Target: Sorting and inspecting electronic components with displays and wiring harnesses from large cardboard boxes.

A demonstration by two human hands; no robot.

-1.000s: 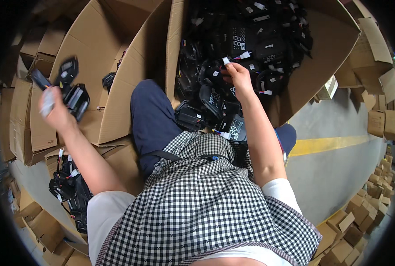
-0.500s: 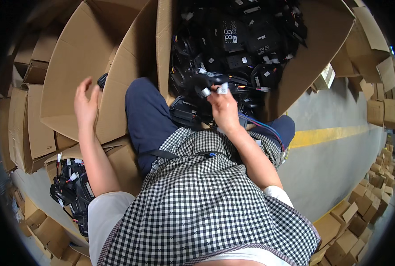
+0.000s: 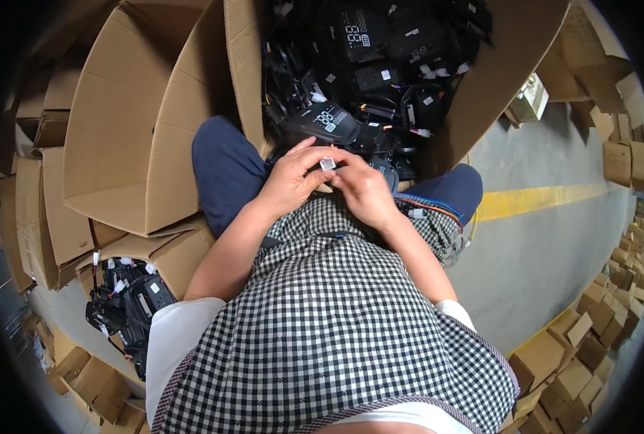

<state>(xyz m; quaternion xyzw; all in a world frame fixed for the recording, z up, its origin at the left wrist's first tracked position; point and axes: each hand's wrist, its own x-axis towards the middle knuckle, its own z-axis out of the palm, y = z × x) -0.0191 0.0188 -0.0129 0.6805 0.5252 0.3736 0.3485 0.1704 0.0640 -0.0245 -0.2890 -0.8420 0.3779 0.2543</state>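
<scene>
Both hands meet over the lap. L hand [image 3: 289,181] & R hand [image 3: 362,189] are curled in, fingertips pinched on a small white connector [image 3: 328,164] held between them (tiny, detail hard to make out). Just beyond the fingers sits a black display unit [image 3: 327,120] w/ a lit digit panel, touching or nearly touching the hands. It lies at the near edge of a big open cardboard box [image 3: 244,65] full of similar black units & wiring [image 3: 401,65]. A bundle of coloured wires [image 3: 430,206] runs by the R knee. Left of the person stands an empty open carton [image 3: 130,123]; lower left, another box w/ black parts [image 3: 130,307]. Grey floor w/ yellow line [image 3: 539,199] on the right.
</scene>
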